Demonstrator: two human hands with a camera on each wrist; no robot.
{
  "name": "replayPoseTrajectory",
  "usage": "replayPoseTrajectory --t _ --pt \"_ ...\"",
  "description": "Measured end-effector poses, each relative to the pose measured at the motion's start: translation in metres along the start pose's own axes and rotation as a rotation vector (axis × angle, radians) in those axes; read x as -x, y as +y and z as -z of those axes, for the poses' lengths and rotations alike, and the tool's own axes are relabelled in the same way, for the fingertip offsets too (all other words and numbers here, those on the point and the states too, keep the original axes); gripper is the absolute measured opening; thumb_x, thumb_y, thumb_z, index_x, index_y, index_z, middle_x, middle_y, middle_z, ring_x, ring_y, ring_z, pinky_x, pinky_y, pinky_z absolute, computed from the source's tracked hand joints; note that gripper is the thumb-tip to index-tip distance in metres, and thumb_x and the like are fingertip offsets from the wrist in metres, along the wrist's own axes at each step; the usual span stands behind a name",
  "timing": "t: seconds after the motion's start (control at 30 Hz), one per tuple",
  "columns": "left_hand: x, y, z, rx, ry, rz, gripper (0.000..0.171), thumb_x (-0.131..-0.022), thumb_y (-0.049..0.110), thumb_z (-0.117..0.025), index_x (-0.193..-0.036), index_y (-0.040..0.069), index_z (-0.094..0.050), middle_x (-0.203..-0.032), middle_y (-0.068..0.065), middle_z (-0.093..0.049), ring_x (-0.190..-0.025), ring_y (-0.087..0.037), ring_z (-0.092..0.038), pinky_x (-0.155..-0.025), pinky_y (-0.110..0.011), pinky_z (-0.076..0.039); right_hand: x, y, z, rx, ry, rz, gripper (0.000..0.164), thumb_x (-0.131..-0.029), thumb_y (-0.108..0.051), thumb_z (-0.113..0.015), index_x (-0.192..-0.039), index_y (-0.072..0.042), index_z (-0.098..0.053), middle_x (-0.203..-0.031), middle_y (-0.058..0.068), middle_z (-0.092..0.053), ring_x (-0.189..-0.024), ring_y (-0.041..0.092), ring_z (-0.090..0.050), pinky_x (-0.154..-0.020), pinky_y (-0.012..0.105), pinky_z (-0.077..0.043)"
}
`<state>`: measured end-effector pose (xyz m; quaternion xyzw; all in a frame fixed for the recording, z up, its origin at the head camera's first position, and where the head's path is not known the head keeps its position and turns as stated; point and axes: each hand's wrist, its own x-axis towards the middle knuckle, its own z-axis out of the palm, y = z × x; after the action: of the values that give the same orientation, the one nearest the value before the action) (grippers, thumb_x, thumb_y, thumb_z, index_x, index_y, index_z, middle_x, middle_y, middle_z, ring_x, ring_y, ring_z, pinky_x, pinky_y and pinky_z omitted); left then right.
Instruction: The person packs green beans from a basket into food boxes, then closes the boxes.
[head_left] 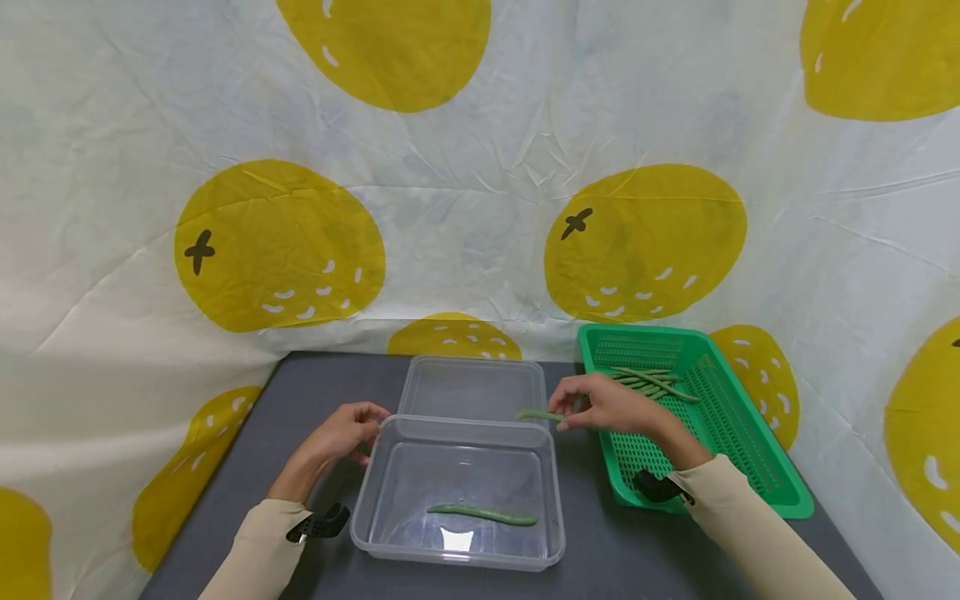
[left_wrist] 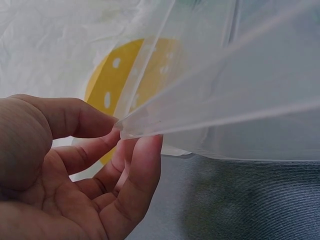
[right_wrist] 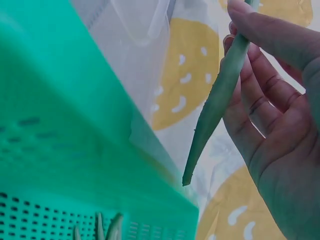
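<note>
My right hand (head_left: 611, 406) pinches a green bean (right_wrist: 215, 107) between thumb and fingertips, above the gap between the clear plastic box (head_left: 557, 492) and the green basket (head_left: 795, 500). In the head view the held bean's free end points left, over the flat clear lid (head_left: 474, 387). My left hand (head_left: 341, 437) pinches the box's far left corner; the left wrist view shows thumb and fingers on the rim (left_wrist: 145, 131). One green bean (head_left: 483, 516) lies on the box floor. Several more green beans (head_left: 648, 383) lie at the basket's far end.
The lid lies flat behind the box on the dark grey table (head_left: 322, 383). The slotted basket stands at the right, close to the right forearm. A white cloth (head_left: 465, 233) with yellow fruit prints hangs behind the table and along its sides.
</note>
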<state>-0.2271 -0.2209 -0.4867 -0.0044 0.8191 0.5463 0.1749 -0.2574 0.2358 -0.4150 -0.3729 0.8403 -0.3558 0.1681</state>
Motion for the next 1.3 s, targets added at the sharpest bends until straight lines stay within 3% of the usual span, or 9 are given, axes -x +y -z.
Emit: replayPoseTrajectory --t 0.67,0.9,1.03,1.3 --pt "0.001 0.001 0.002 0.008 -0.012 -0.009 0.034 -0.097 0.006 -0.052 -0.128 -0.005 -0.06 -0.106 -0.022 -0.065 -0.083 -0.026 -0.067 -0.057 -0.039 -0.059 -0.026 -0.025 -0.03 -0.068 -0.072 0.069 0.02 -0.091 -0.021 -0.077 -0.11 -0.021 -0.072 -0.102 -0.005 -0.068 -0.089 0.013 -0.063 -0.08 0.038 -0.059" --pt "0.0 0.003 0.001 0.007 -0.021 -0.001 0.035 -0.097 0.006 -0.052 -0.129 -0.005 -0.06 -0.107 -0.022 -0.065 -0.084 -0.026 -0.067 -0.058 -0.038 -0.059 -0.037 -0.027 -0.039 -0.067 -0.099 0.11 0.022 -0.09 -0.022 -0.078 -0.111 -0.023 -0.072 -0.101 -0.007 -0.068 -0.089 0.01 -0.063 -0.077 0.033 -0.059" --pt "-0.001 0.004 0.002 -0.004 -0.014 0.009 0.034 -0.098 0.006 -0.052 -0.129 -0.005 -0.06 -0.108 -0.022 -0.066 -0.083 -0.025 -0.067 -0.058 -0.038 -0.059 -0.042 -0.028 -0.044 -0.079 -0.108 0.133 0.022 -0.09 -0.02 -0.078 -0.111 -0.022 -0.072 -0.1 -0.006 -0.068 -0.088 0.009 -0.063 -0.076 0.037 -0.06" --pt "0.002 0.004 0.002 -0.003 -0.014 0.008 0.033 -0.099 0.006 -0.05 -0.129 -0.005 -0.06 -0.11 -0.024 -0.065 -0.086 -0.029 -0.068 -0.059 -0.039 -0.059 -0.049 -0.028 -0.058 -0.076 -0.126 0.118 0.022 -0.089 -0.023 -0.079 -0.11 -0.024 -0.073 -0.099 -0.007 -0.069 -0.087 0.008 -0.063 -0.077 0.035 -0.059"
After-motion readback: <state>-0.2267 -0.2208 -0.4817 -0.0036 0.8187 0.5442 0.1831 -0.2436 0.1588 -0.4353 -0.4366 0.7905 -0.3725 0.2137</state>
